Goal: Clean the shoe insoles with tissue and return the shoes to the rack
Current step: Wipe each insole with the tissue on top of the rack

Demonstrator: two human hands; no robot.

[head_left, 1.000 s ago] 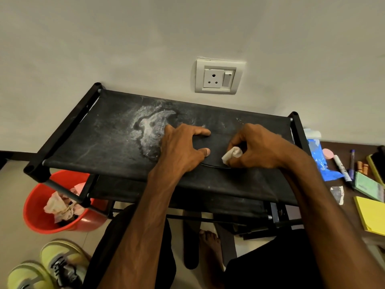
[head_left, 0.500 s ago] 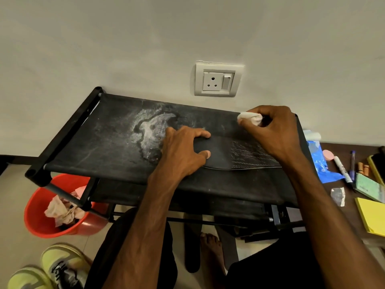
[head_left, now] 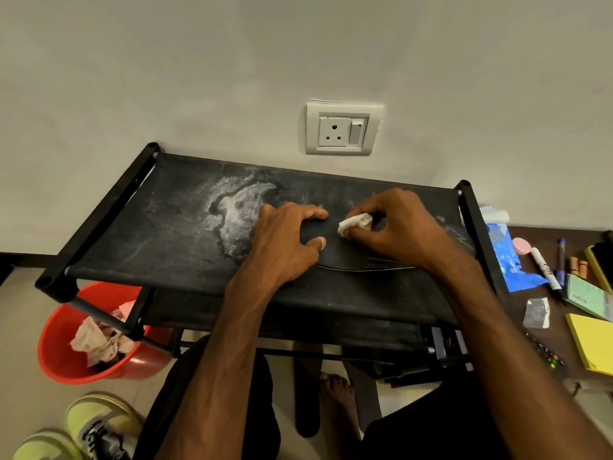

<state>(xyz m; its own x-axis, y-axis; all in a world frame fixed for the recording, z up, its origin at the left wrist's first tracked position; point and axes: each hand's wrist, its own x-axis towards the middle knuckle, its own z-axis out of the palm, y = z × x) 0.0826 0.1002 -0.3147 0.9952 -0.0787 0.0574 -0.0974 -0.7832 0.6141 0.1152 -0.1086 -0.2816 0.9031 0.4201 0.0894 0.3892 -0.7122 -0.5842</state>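
Left hand (head_left: 288,242) presses spread fingers on the insole (head_left: 351,255), pinning it to the rack (head_left: 149,234) so the right hand (head_left: 399,227), pinching tissue (head_left: 354,224), can scrub it.

The person wears black shorts (head_left: 431,436); forearms (head_left: 232,343) and foot (head_left: 336,396) are bare.

A black insole (head_left: 348,255) lies flat on the dusty fabric top shelf of a black shoe rack (head_left: 159,234) that stands against the wall below a wall socket (head_left: 343,129). The left hand (head_left: 285,240) presses one end of the insole down with forefinger and thumb spread. The right hand (head_left: 394,227) pinches a wad of white tissue (head_left: 355,224) against the insole's surface. A red bucket (head_left: 63,353) of crumpled tissues sits on the floor under the rack's left end, with yellow-green sneakers (head_left: 99,423) nearby.
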